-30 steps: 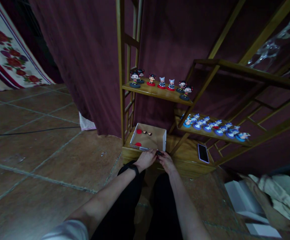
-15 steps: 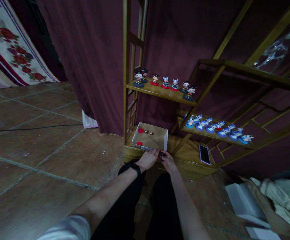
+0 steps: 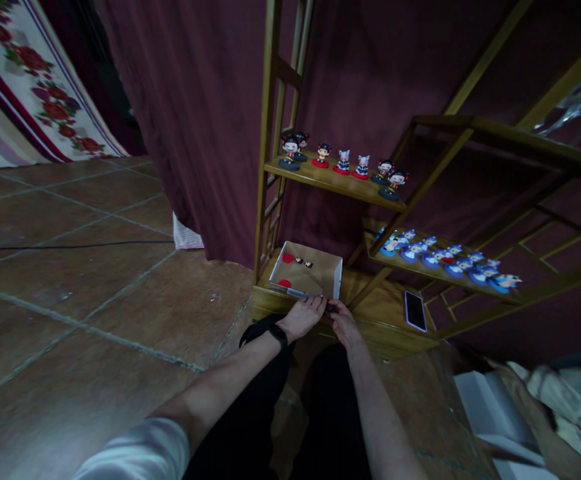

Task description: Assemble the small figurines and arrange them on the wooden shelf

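My left hand [image 3: 305, 317] and my right hand [image 3: 344, 323] meet at the front edge of the low wooden shelf, fingers closed on a small dark object [image 3: 329, 308]. Fingers cover most of it, so its kind does not show. Just beyond them is an open cardboard box [image 3: 315, 273] with white outer sides. Inside it lie two round red bases [image 3: 287, 258] along the left side and two small dark-haired figurine pieces [image 3: 303, 263].
Several figurines on round bases stand on the upper shelf [image 3: 335, 179]. Blue-and-white figurines [image 3: 433, 255] fill the lower right shelf. A phone [image 3: 415, 311] lies right of the box. Slanting wooden bars frame the unit. White boxes [image 3: 490, 403] sit on the floor at right.
The view has shifted slightly, so the shelf unit appears further right. Both hands stay together on the small dark object, with the fingers slightly moved.
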`<state>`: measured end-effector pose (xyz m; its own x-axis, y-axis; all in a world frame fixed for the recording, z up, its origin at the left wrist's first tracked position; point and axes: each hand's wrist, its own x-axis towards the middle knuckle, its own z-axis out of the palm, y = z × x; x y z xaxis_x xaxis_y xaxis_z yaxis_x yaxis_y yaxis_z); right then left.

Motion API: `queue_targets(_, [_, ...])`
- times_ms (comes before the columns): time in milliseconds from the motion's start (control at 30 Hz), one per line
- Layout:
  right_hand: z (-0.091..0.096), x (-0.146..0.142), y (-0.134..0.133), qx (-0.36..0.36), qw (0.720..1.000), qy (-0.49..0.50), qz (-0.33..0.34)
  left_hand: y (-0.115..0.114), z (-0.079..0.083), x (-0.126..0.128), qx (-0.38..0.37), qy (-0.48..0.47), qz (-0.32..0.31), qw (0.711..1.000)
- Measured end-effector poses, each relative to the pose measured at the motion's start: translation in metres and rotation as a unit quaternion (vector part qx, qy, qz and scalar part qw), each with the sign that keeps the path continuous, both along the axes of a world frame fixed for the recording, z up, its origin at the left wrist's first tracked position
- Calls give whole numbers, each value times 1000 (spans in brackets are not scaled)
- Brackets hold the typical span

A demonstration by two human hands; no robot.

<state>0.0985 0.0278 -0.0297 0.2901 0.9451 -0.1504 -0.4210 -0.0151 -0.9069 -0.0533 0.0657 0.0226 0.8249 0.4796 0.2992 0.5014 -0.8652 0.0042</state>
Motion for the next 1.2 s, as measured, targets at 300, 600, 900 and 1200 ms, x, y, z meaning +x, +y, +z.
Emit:
queue_targets(300, [0,1,0,-4,1000,5,7,-3,3,-1,7,6,-3,1000])
queue_targets(600, [3,1,-3,0,1000,15,1,-4,6,-1,47,31,-10,998])
queue_targets(900, [0,2,-2,2,999,36,4,-2,3,0,35,18,-15,999])
queue_targets(1200, [8,-2,-4,-9,999,42,18,6,2,-3,-87,-54,-13,995])
